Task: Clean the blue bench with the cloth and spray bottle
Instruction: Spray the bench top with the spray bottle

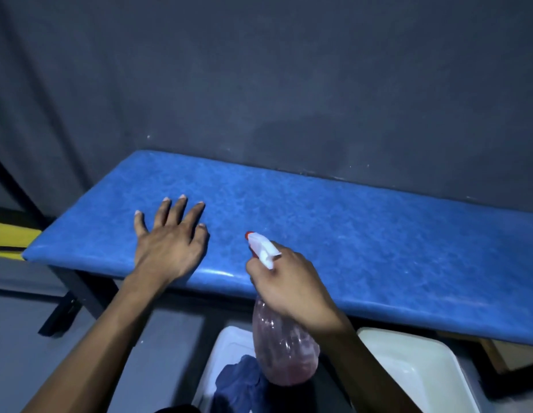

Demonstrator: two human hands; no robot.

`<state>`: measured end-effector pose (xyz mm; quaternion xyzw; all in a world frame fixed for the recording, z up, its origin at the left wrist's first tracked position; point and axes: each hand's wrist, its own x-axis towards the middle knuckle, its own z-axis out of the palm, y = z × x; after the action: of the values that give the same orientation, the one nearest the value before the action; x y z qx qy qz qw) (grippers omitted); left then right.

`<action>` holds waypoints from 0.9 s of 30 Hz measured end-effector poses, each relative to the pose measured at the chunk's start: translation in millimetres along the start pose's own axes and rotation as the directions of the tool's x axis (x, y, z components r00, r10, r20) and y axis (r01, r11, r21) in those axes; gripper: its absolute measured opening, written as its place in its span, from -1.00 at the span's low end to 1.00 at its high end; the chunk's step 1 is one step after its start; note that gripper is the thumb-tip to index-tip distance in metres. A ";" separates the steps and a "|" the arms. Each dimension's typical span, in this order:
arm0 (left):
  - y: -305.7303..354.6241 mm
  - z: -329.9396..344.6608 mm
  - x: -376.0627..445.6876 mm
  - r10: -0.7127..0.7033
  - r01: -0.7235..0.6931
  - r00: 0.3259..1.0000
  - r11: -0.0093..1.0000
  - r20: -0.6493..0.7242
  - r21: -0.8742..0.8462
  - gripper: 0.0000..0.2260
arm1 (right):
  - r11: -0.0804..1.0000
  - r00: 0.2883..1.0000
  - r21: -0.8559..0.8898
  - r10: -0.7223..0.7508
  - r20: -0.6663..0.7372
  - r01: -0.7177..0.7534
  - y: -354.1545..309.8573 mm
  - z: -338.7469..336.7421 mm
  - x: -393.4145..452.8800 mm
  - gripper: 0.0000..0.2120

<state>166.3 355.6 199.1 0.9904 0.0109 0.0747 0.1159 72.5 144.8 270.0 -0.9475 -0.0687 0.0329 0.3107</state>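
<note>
1. Head view, the bench: the blue bench (333, 234) fills the middle of the picture, its padded top running long from left to right against a dark wall (259, 84). Every place below is given relative to this bench.

2. Head view, the left hand: the left hand (170, 242) lies flat on the bench top near the left end, palm down, fingers spread wide, holding nothing. It looks to be bracing.

3. Head view, the right hand: the right hand (292, 281) is at the bench's near edge, wrapped around the neck of the spray bottle (284, 347). Its white trigger head (263, 248) with the red nozzle tip points out over the bench top and toward the left hand, while the clear body hangs below the near edge. Whether a finger is pressing the trigger, I cannot tell.

4. Head view, the cloth: the blue cloth (241, 383) sits crumpled in a white tub (226, 347) on the floor in front of the bench, below the bottle. A second white tub (423, 368) stands to its right.

5. What the coming move turns on: the nozzle already faces across the bench's short width, so spraying needs only a trigger squeeze. Most of the bench's length stretches to the right, so the bottle probably has to travel along that axis. The free left hand seems better placed to pick up the cloth.
</note>
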 end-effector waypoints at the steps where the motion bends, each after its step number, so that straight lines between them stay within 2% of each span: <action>1: 0.0 0.0 -0.1 0.000 0.000 1.000 1.000 -0.002 -0.002 -0.37 | 1.000 1.000 0.025 -0.006 -0.005 0.006 -0.8 2.1 -1.0 -0.92; 4: 0.8 -1.1 -0.9 -0.001 0.001 1.000 1.000 0.002 0.002 -0.37 | 0.997 1.000 0.079 0.002 -0.017 -0.001 0.6 2.8 -4.6 -0.84; 8: 1.3 -3.5 -1.3 -0.003 0.003 1.000 1.000 0.010 0.007 -0.42 | 1.000 0.998 0.017 0.020 -0.062 -0.019 18.1 -3.0 -12.1 -0.86; 11: 1.5 -5.0 -1.9 -0.008 0.008 1.000 1.000 0.006 0.010 -0.47 | 0.990 0.985 0.132 0.066 -0.157 -0.045 37.9 -8.3 -25.9 -0.69; 13: 1.5 -6.5 -2.2 -0.009 0.009 1.000 1.000 0.006 0.010 -0.48 | 0.973 0.983 0.224 0.095 -0.156 -0.058 50.5 -9.4 -39.3 -0.64; 15: 2.3 -8.3 -3.0 -0.010 0.010 1.000 1.000 0.010 0.009 -0.49 | 0.969 0.987 0.244 0.080 -0.141 -0.043 62.6 -9.6 -59.5 -0.67; 19: 5.0 -12.0 -5.3 -0.009 0.009 1.000 1.000 0.025 0.003 -0.47 | 0.993 0.984 0.110 -0.031 -0.173 0.051 93.3 -0.3 -107.0 -0.78; 23: 6.3 -15.6 -7.2 -0.014 0.014 0.997 1.000 0.072 -0.008 -0.37 | 0.978 0.982 0.178 0.134 -0.134 -0.109 142.0 22.1 -131.4 -0.74; 27: 13.3 -16.7 -13.3 -0.008 0.011 0.997 0.999 0.072 -0.038 -0.33 | 0.948 0.973 0.264 0.208 -0.099 -0.176 198.6 52.2 -132.6 -0.79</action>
<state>150.7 346.0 216.3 0.9900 0.0099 0.0389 0.1355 -42.3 -3.1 112.8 -0.9023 0.0484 0.0119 0.4282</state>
